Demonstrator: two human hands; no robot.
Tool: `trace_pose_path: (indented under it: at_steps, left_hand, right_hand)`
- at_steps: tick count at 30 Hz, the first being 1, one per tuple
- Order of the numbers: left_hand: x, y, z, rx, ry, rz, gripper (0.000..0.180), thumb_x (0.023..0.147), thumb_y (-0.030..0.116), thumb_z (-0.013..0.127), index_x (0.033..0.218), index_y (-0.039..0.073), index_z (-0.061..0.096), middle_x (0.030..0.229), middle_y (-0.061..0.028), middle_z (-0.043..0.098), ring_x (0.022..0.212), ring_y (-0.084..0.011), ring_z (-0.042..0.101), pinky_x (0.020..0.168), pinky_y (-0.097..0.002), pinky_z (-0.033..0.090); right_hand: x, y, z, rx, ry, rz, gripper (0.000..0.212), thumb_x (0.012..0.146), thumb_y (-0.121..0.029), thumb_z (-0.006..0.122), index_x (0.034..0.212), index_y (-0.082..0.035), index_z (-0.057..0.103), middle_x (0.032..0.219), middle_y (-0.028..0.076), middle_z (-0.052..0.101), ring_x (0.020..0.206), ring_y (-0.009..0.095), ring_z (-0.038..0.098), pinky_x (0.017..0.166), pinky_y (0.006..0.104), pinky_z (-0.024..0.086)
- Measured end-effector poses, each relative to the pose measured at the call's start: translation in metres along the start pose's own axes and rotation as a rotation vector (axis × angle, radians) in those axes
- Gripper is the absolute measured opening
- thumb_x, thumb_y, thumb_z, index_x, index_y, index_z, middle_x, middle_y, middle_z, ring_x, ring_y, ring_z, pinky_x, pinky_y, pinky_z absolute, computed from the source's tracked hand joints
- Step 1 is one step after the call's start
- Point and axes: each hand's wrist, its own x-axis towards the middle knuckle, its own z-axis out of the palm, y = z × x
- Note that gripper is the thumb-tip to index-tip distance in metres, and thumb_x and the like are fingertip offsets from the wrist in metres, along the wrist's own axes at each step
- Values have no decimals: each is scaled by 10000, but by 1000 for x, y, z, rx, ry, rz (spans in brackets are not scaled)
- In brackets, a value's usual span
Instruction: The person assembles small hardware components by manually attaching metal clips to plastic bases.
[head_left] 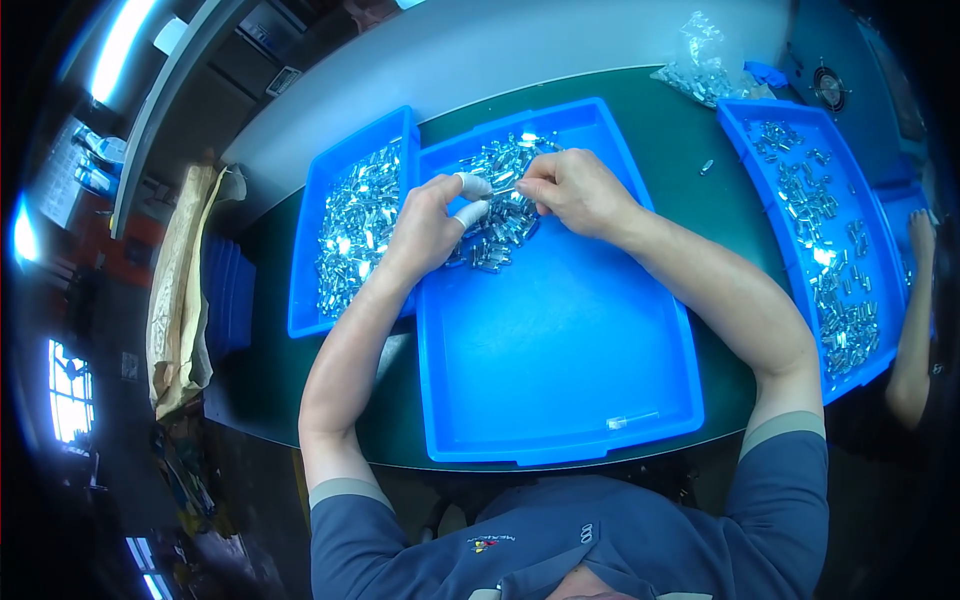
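Observation:
My left hand (pixel 432 222) curls over the heap of small shiny metal cylinders (pixel 500 235) at the far end of the middle blue tray (pixel 560 340). White finger cots (pixel 474 186) cover its thumb and index finger, which bend toward each other; what lies between their tips is too small to make out. Facing it from the right, my right hand (pixel 580 190) pinches a thin, small metal part (pixel 508 190) between thumb and fingers. The part points toward the left fingertips; whether they touch it, I cannot tell.
At the left, a second blue tray (pixel 300 290) holds many similar cylinders. Another long blue tray (pixel 775 200) stands at the right, with another person's arm (pixel 912 340) beyond it. A clear bag of parts (pixel 700 75) and one loose cylinder (pixel 706 167) lie on the green tabletop (pixel 680 140).

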Motion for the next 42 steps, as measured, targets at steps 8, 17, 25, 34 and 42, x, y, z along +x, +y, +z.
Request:
trace_pose_path:
  at_steps: [8,17,25,34,42]
  left_hand:
    - [-1,4,2,24,95,98,195,829,58,776,1016,45,724,966,-132,718,915,-282,702,787,-372,549]
    - [-5,7,0,151,119,218,183,814,49,773,989,50,720,955,-128,715,891,-292,695,774,-381,549]
    - [-10,-21,-49,629,387,17,310,819,84,774,1116,53,692,1099,-149,706,1048,-329,658,920,-424,516]
    - [-14,-13,-7,435,-204,50,207,759,125,797,942,59,727,998,-145,694,974,-340,641,865,-440,504]
    - [-18,2,-4,147,15,-99,171,825,155,787,950,55,728,875,-147,705,780,-304,677,713,-410,532]
  right_hand:
    - [-2,-2,3,-152,116,-135,265,919,-236,661,795,-9,717,683,150,674,631,291,649,597,435,485]
    - [-3,-3,4,-45,46,-71,297,937,-248,656,773,-7,714,627,99,667,569,208,629,570,388,483]
    - [3,1,3,-20,55,-72,313,949,-250,654,770,-1,711,636,85,675,577,184,632,570,367,489]
    - [2,1,4,12,14,-54,294,941,-252,676,810,7,727,667,105,692,603,175,645,590,353,499]
    - [-1,-4,3,-11,-37,-34,262,927,-251,707,891,5,749,680,110,696,611,176,661,580,340,511]
